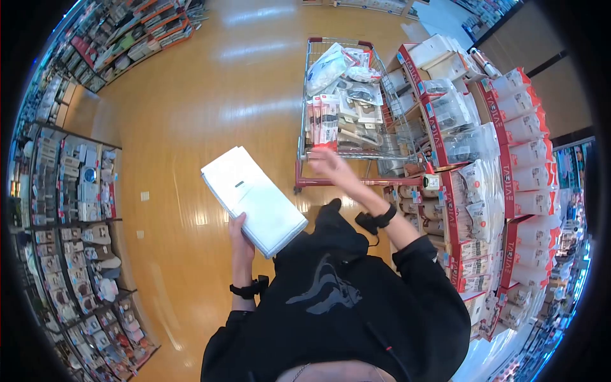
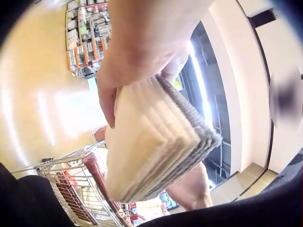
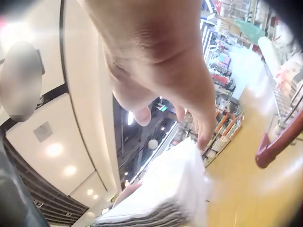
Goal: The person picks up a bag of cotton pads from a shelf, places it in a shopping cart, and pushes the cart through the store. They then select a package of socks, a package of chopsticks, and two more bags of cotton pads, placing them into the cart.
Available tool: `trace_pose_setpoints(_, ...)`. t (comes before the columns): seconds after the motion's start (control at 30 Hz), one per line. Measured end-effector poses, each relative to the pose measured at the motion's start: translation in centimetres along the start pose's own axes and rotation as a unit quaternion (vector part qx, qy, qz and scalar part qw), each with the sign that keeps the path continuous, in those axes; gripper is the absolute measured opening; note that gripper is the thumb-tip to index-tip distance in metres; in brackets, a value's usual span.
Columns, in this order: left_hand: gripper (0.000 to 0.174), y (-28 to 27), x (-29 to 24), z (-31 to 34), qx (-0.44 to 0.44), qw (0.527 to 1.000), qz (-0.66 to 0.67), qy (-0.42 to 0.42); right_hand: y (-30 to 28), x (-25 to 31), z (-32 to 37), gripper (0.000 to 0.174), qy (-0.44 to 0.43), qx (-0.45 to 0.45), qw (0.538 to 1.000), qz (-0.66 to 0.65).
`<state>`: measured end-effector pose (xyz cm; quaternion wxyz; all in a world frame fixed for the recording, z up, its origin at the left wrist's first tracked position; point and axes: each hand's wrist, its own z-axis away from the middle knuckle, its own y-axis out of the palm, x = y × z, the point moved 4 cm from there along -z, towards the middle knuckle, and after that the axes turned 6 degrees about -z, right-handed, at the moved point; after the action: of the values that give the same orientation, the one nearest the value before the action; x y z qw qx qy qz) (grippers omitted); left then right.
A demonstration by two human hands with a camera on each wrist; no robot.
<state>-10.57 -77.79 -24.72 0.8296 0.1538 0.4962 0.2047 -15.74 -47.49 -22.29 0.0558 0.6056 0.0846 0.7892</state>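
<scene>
A thick stack of white folded cloths with grey edges [image 1: 254,197] is gripped along its side by the left hand [image 1: 240,245], in front of the body. In the left wrist view the left hand [image 2: 142,52] clasps the layered stack [image 2: 147,142], fingers on one face. Raised over the handle end of the cart [image 1: 356,183], the right hand [image 1: 332,169] holds nothing, its fingers loosely bent. The right wrist view shows the right hand [image 3: 161,71] apart from the white stack [image 3: 161,189], fingers spread.
Packaged goods [image 1: 328,118] fill the wire cart ahead. Boxed and bagged items stand on red-edged shelves [image 1: 445,127] at the right, close to the cart. Racks of goods [image 1: 76,184] line the left side, with yellow floor [image 1: 165,127] between.
</scene>
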Motion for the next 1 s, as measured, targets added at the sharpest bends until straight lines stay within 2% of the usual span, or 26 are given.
trace_pose_setpoints(0.03,0.057,-0.6,0.1,-0.8,-0.012,1.0,-0.001,-0.014,-2.5,-0.8,-2.0,0.049,-0.007,-0.059,0.998,0.02)
trace_pose_setpoints(0.1,0.057,0.3,-1.2,-1.4,-0.011,1.0,-0.018,-0.007,-7.0,-2.1,-6.0,0.052,0.016,-0.104,0.993,0.055)
trace_pose_setpoints(0.13,0.057,0.7,-1.8,-1.8,-0.015,0.999,-0.032,0.0,-8.3,-1.3,-7.3,0.061,0.075,-0.141,0.983,0.087)
trace_pose_setpoints(0.2,0.057,0.9,-2.0,-3.0,-0.014,0.999,-0.044,0.009,-12.0,-4.5,-12.4,0.081,0.125,-0.2,0.964,0.119)
trace_pose_setpoints(0.23,0.057,1.0,-2.3,-3.5,-0.014,0.998,-0.056,0.017,-12.9,-5.8,-14.6,0.081,0.123,-0.2,0.965,0.113)
trace_pose_setpoints(0.3,0.057,3.0,-3.9,-3.1,-0.02,0.997,-0.068,0.037,-14.5,-8.3,-18.7,0.108,0.051,-0.24,0.951,0.187)
trace_pose_setpoints(0.33,0.057,3.9,-4.5,-2.9,-0.026,0.996,-0.072,0.054,-15.6,-11.9,-21.1,0.108,0.052,-0.242,0.953,0.176)
trace_pose_setpoints(0.4,0.056,3.4,-4.3,-3.0,-0.055,0.991,-0.105,0.063,-17.9,-18.1,-25.3,0.125,0.086,-0.274,0.925,0.247)
trace_pose_setpoints(0.43,0.056,3.0,-4.2,-2.9,-0.083,0.986,-0.128,0.072,-16.2,-16.4,-24.7,0.126,0.209,-0.289,0.897,0.261)
trace_pose_setpoints(0.47,0.057,3.0,-4.2,-2.5,-0.1,0.985,-0.122,0.067,-15.4,-17.7,-25.6,0.121,0.255,-0.314,0.86,0.311)
trace_pose_setpoints(0.53,0.058,2.5,-3.9,-2.1,-0.125,0.983,-0.118,0.059,-14.3,-19.9,-26.9,0.115,0.313,-0.389,0.803,0.326)
trace_pose_setpoints(0.57,0.059,2.1,-3.7,-2.1,-0.137,0.982,-0.119,0.058,-14.1,-19.8,-27.0,0.115,0.318,-0.391,0.804,0.316)
trace_pose_setpoints(0.63,0.059,3.4,-3.8,-1.6,-0.155,0.979,-0.127,0.048,-13.1,-19.3,-27.0,0.115,0.322,-0.428,0.768,0.352)
trace_pose_setpoints(0.67,0.059,3.5,-4.0,-1.3,-0.175,0.976,-0.123,0.039,-12.2,-19.9,-27.2,0.115,0.33,-0.425,0.77,0.343)
trace_pose_setpoints(0.73,0.06,3.0,-4.0,-1.6,-0.179,0.974,-0.14,0.019,-12.6,-21.8,-27.9,0.114,0.276,-0.469,0.737,0.402)
trace_pose_setpoints(0.77,0.06,2.8,-3.9,-2.3,-0.179,0.973,-0.146,0.001,-13.2,-23.2,-28.3,0.104,0.281,-0.472,0.722,0.42)
trace_pose_setpoints(0.93,0.063,2.1,-5.5,-7.6,-0.122,0.973,-0.188,-0.048,-13.1,-22.2,-28.5,0.116,0.312,-0.48,0.717,0.399)
trace_pose_setpoints(1.0,0.065,2.0,-6.2,-9.9,-0.094,0.975,-0.188,-0.065,-13.1,-21.5,-28.3,0.116,0.238,-0.542,0.724,0.355)
